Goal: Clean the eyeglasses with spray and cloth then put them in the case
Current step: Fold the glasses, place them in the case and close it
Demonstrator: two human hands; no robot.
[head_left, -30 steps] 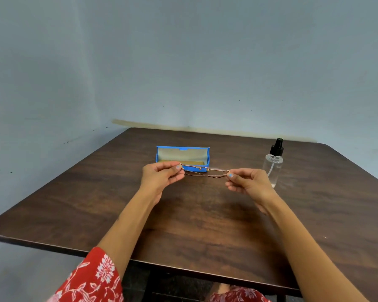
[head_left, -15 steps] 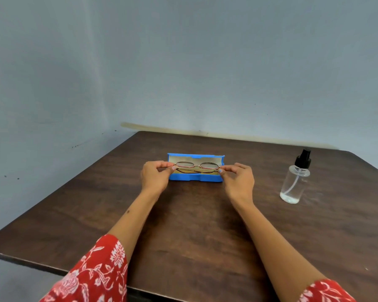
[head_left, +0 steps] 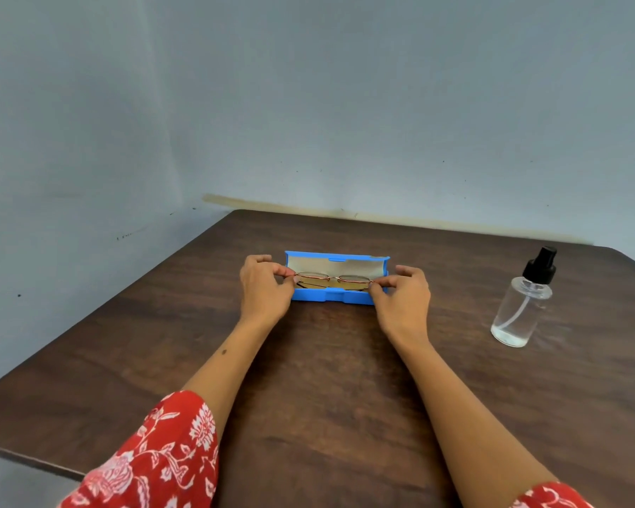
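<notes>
Dark wooden table (head_left: pixel 327 379) against a pale blue-grey wall (head_left: pixel 345 104).
Wood grain streaked across the tabletop, corners rounded at 1 and 11 o'clock; cream strip (head_left: pixel 272 206) along the wall's foot at 12 o'clock; small dark specks on the wall toward 9 o'clock.

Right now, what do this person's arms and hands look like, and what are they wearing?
Both forearms are bare. Short red sleeves with a white floral print cover the upper arms. No rings, watch or gloves are visible on the left hand or right hand. A small dark mark sits on the left forearm.
</notes>
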